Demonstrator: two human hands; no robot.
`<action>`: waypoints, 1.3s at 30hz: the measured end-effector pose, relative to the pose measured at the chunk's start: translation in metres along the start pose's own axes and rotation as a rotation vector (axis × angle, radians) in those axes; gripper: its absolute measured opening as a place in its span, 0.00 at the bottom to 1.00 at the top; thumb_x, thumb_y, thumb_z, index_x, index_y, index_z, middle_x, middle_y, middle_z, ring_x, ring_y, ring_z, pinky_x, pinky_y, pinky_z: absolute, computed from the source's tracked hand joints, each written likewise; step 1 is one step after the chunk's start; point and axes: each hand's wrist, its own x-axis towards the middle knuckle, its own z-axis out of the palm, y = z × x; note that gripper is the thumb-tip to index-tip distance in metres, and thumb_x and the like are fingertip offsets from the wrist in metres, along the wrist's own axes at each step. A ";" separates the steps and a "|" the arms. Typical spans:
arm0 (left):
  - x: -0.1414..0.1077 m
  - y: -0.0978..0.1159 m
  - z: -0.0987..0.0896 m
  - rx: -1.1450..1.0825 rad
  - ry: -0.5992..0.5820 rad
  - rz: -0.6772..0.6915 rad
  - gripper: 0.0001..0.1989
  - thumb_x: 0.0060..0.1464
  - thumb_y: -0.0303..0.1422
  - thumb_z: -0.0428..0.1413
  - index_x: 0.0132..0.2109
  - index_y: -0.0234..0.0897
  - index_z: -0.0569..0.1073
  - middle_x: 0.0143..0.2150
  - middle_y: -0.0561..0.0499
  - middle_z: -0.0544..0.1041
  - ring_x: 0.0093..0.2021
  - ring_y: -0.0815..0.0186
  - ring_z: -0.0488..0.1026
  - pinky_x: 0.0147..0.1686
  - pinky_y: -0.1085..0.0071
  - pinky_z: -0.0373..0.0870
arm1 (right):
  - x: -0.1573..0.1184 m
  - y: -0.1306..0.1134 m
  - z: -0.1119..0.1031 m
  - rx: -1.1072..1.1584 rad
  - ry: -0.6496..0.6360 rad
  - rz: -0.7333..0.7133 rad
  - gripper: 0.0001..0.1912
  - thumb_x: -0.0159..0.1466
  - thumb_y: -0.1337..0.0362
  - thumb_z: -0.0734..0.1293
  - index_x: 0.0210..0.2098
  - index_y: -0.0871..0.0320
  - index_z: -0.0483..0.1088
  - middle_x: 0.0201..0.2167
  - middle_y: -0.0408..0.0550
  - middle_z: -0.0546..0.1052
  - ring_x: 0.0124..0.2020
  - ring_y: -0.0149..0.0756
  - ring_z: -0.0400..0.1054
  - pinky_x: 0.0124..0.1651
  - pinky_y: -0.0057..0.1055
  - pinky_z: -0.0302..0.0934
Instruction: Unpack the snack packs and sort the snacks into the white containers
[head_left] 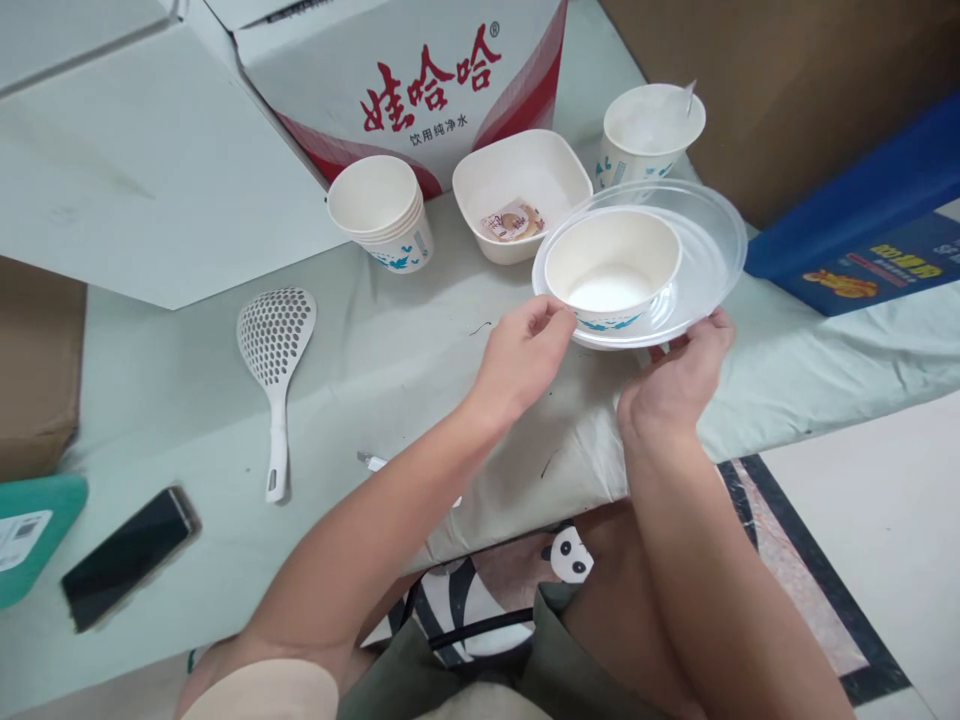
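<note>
Left hand (525, 350) pinches the near-left rim of the clear plate (709, 265), right hand (679, 375) grips its near-right rim with fingers underneath. The plate carries the paper bowl (611, 262), set left of centre. Plate is in front of the paper cup (649, 125) and beside the square bowl (521, 170) (contact hard to judge from above).

Risks, my judgement: bowl sits loose on a smooth surface, so a tilt could slide it over the left rim. Thin plate may flex if the right hand eases off. Far edge could knock the cup or square bowl, as both are close. Cup stack (382, 205) could tip if the left forearm swings wide.

Writing: white carton (420, 80) has big red 娃哈哈 with ®, smaller 饮用纯净水 below (Wahaha, drinking purified water). Blue package (862, 220) has yellow lettering over an orange cartoon figure, too blurred to read. Snack packet (514, 220) in the square bowl is printed, not legible. Green item (41, 520) bears a white label with a barcode, text unreadable. Cups show blue leaf-like print, small marks not legible.
</note>
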 end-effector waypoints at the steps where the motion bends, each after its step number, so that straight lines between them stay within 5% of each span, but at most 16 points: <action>1: 0.002 -0.001 0.001 0.016 -0.010 -0.004 0.09 0.60 0.37 0.53 0.32 0.41 0.71 0.30 0.55 0.71 0.33 0.66 0.67 0.35 0.68 0.61 | 0.000 0.000 0.000 -0.041 0.011 -0.001 0.10 0.62 0.61 0.60 0.43 0.52 0.65 0.46 0.46 0.73 0.53 0.37 0.71 0.55 0.38 0.66; 5: 0.012 -0.010 0.004 0.020 -0.047 0.018 0.05 0.62 0.35 0.55 0.45 0.45 0.72 0.31 0.56 0.71 0.32 0.67 0.69 0.37 0.68 0.64 | 0.004 0.000 -0.001 -0.132 0.012 0.028 0.16 0.61 0.61 0.60 0.48 0.51 0.67 0.52 0.47 0.74 0.56 0.40 0.71 0.53 0.41 0.67; 10: 0.018 -0.024 0.012 -0.089 -0.158 0.099 0.20 0.63 0.36 0.59 0.60 0.50 0.65 0.42 0.53 0.78 0.43 0.64 0.76 0.46 0.65 0.72 | 0.010 0.000 -0.005 -0.162 -0.043 0.070 0.25 0.65 0.57 0.54 0.60 0.49 0.59 0.67 0.52 0.66 0.67 0.45 0.66 0.59 0.53 0.66; 14: 0.009 -0.025 0.002 -0.111 -0.134 0.059 0.24 0.59 0.37 0.65 0.59 0.47 0.67 0.47 0.49 0.78 0.47 0.63 0.78 0.44 0.68 0.74 | -0.004 -0.004 -0.015 -0.322 -0.002 -0.400 0.22 0.60 0.60 0.60 0.54 0.49 0.62 0.61 0.53 0.66 0.65 0.49 0.64 0.65 0.57 0.60; 16: -0.002 -0.025 -0.013 -0.094 -0.081 0.047 0.20 0.54 0.35 0.67 0.52 0.42 0.72 0.45 0.49 0.78 0.43 0.67 0.77 0.41 0.72 0.74 | -0.019 -0.004 -0.016 -0.303 -0.108 -0.670 0.21 0.58 0.62 0.62 0.51 0.49 0.62 0.53 0.53 0.67 0.56 0.47 0.69 0.58 0.53 0.64; 18: -0.017 -0.028 -0.035 -0.068 -0.064 0.072 0.09 0.54 0.35 0.65 0.40 0.37 0.75 0.36 0.52 0.77 0.35 0.70 0.74 0.37 0.74 0.72 | -0.039 0.000 -0.012 -0.248 -0.301 -0.777 0.19 0.60 0.62 0.63 0.51 0.50 0.61 0.48 0.51 0.67 0.47 0.43 0.71 0.48 0.47 0.68; 22: -0.058 -0.040 -0.086 -0.053 0.045 0.001 0.13 0.56 0.42 0.64 0.35 0.35 0.81 0.29 0.51 0.80 0.30 0.69 0.76 0.34 0.72 0.73 | -0.081 0.012 0.008 -0.214 -0.608 -0.700 0.17 0.64 0.63 0.66 0.51 0.50 0.61 0.44 0.48 0.73 0.39 0.37 0.73 0.42 0.39 0.69; 26: -0.099 -0.061 -0.128 -0.034 0.249 -0.061 0.12 0.49 0.41 0.70 0.31 0.35 0.82 0.27 0.50 0.81 0.29 0.69 0.77 0.32 0.73 0.73 | -0.114 0.016 0.024 -0.251 -0.743 -0.621 0.04 0.66 0.64 0.66 0.40 0.52 0.67 0.30 0.41 0.74 0.31 0.33 0.71 0.38 0.33 0.67; 30: -0.126 -0.082 -0.147 -0.162 0.357 -0.078 0.16 0.50 0.46 0.68 0.33 0.35 0.83 0.28 0.50 0.83 0.29 0.68 0.79 0.34 0.72 0.75 | -0.105 0.009 0.020 -0.450 -0.659 -0.737 0.12 0.71 0.62 0.59 0.36 0.54 0.73 0.30 0.46 0.77 0.35 0.37 0.73 0.44 0.38 0.67; 35: -0.136 -0.099 -0.149 -0.313 0.349 -0.101 0.20 0.52 0.50 0.66 0.32 0.35 0.82 0.27 0.49 0.82 0.29 0.65 0.80 0.35 0.70 0.76 | -0.042 0.005 0.000 -0.712 -0.197 -1.214 0.16 0.56 0.67 0.63 0.40 0.59 0.79 0.48 0.62 0.76 0.55 0.55 0.70 0.57 0.56 0.60; 39: -0.133 -0.106 -0.150 -0.297 0.285 -0.094 0.19 0.54 0.49 0.63 0.31 0.36 0.82 0.25 0.48 0.81 0.29 0.63 0.80 0.35 0.68 0.75 | -0.006 0.018 0.000 -0.944 -0.128 -1.145 0.17 0.53 0.64 0.61 0.38 0.55 0.79 0.57 0.57 0.78 0.64 0.58 0.65 0.60 0.58 0.54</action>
